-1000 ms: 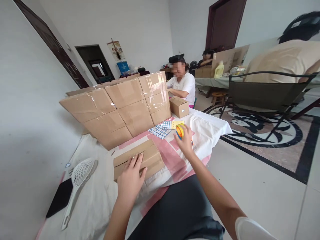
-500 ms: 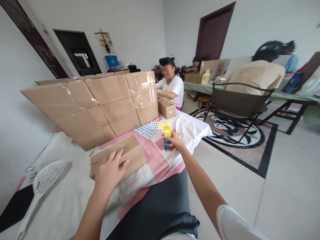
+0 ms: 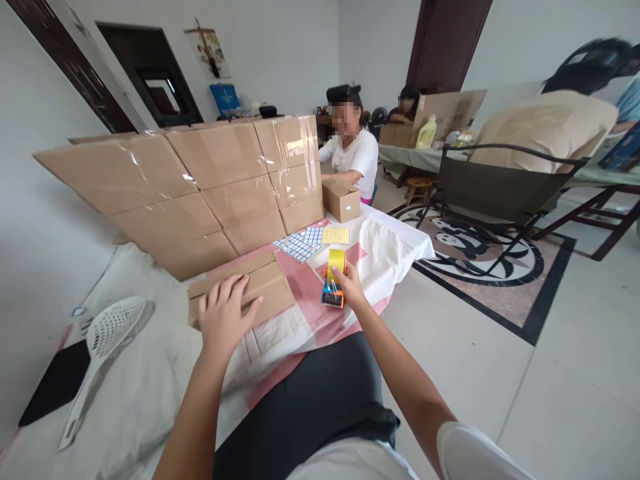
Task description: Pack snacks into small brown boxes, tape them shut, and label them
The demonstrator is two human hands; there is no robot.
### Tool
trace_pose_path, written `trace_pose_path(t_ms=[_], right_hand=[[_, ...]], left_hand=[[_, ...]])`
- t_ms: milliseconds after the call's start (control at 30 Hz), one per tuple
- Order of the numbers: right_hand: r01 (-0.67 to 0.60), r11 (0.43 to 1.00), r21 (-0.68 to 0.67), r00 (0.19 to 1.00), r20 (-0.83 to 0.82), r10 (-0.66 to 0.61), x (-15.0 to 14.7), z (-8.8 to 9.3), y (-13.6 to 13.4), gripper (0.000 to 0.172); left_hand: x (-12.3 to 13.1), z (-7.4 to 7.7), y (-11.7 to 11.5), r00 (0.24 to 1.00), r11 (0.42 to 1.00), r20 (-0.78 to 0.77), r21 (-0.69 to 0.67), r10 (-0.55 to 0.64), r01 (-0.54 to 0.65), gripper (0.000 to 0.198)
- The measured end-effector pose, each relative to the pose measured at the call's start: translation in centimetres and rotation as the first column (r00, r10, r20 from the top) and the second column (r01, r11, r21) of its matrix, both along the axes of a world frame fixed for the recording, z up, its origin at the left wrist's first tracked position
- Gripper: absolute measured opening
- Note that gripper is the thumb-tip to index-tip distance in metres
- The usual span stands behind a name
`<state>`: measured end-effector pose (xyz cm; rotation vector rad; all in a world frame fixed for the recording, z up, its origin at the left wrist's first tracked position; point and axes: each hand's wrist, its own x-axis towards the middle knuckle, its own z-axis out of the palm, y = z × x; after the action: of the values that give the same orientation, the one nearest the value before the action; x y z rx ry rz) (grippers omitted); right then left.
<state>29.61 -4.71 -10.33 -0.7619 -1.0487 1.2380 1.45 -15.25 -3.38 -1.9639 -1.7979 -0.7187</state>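
Pink-and-white tablecloth [image 3: 393,248] under flat carton [image 3: 273,293], tape dispenser [image 3: 334,275]; stacked cartons [image 3: 215,190] behind.

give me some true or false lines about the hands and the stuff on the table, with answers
1. The left hand lies flat on the flat box. True.
2. The right hand holds scissors. False: it grips a tape dispenser with a yellow roll.
3. The scoop lies to the left of the flat box. True.
4. The sticker sheets lie on top of the stack. False: they lie on the cloth, in front of the stack of taped boxes.
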Motion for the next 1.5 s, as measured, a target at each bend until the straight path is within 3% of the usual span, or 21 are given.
trace_pose_path(t_ms=[67,167,300,433,500,600,633,700,800,1000,1167,1333,1433,1500], right_hand=[[-0.005,1.000,-0.011,1.000,-0.026,0.005,-1.0,0.7,-1.4,0.044],[-0.047,0.999,-0.015,0.997,-0.065,0.046,-2.1,2.0,-3.3,0.046],[-0.090,0.994,-0.066,0.990,-0.111,0.083,-2.5,3.5,-5.8,0.053],[-0.147,0.986,-0.083,0.985,-0.107,0.138,-2.0,3.9,-7.8,0.058],[-0.186,0.981,-0.050,0.979,-0.089,0.181,-1.8,3.7,-8.4,0.059],[-0.166,0.986,-0.022,0.985,-0.052,0.164,-1.8,3.0,-8.2,0.055],[-0.122,0.992,-0.023,0.991,-0.052,0.120,-1.8,2.9,-7.7,0.054],[0.008,1.000,0.002,0.998,-0.060,-0.008,-1.8,2.8,-6.6,0.056],[0.129,0.986,0.102,0.992,-0.024,-0.128,-1.6,3.2,-5.6,0.061],[0.121,0.978,0.171,0.986,0.090,-0.137,-1.9,3.0,-5.5,0.065],[0.247,0.924,0.292,0.947,0.130,-0.294,-2.1,1.3,-5.0,0.061],[0.338,0.915,0.218,0.928,0.085,-0.363,-2.0,1.4,-3.9,0.060],[0.402,0.904,0.147,0.911,0.033,-0.410,-2.3,3.6,-2.3,0.057],[0.378,0.922,0.088,0.925,-0.075,-0.373,-2.8,5.4,-1.5,0.052]], left_hand=[[1.1,0.4,0.0,0.994,0.998,0.090,0.014,-0.056,0.055,0.035],[4.7,0.8,-0.3,0.929,0.961,0.258,-0.001,-0.265,0.275,0.035],[9.2,0.9,0.8,0.688,0.832,0.575,-0.024,-0.442,0.554,0.067],[9.7,0.8,2.5,0.439,0.679,0.781,-0.027,-0.444,0.733,0.074],[9.4,0.8,2.5,0.369,0.640,0.840,-0.033,-0.398,0.767,0.075],[9.6,0.1,2.1,0.402,0.646,0.851,-0.100,-0.338,0.756,0.067],[9.8,-0.4,1.9,0.454,0.685,0.828,-0.122,-0.329,0.718,0.062],[10.7,-1.6,1.6,0.555,0.838,0.785,-0.087,-0.275,0.538,0.048],[12.1,-3.3,0.9,0.546,0.904,0.809,-0.044,-0.218,0.426,0.046],[13.2,-5.1,0.2,0.379,0.896,0.909,-0.013,-0.174,0.443,0.061],[13.4,-4.2,-0.6,0.312,0.895,0.927,0.052,-0.209,0.443,0.048],[13.7,-3.5,-1.7,0.312,0.882,0.932,0.018,-0.185,0.471,0.041],[13.7,-3.8,-2.1,0.358,0.884,0.920,-0.029,-0.159,0.466,0.036],[13.6,-4.2,-2.3,0.412,0.893,0.898,-0.051,-0.155,0.448,0.033]])
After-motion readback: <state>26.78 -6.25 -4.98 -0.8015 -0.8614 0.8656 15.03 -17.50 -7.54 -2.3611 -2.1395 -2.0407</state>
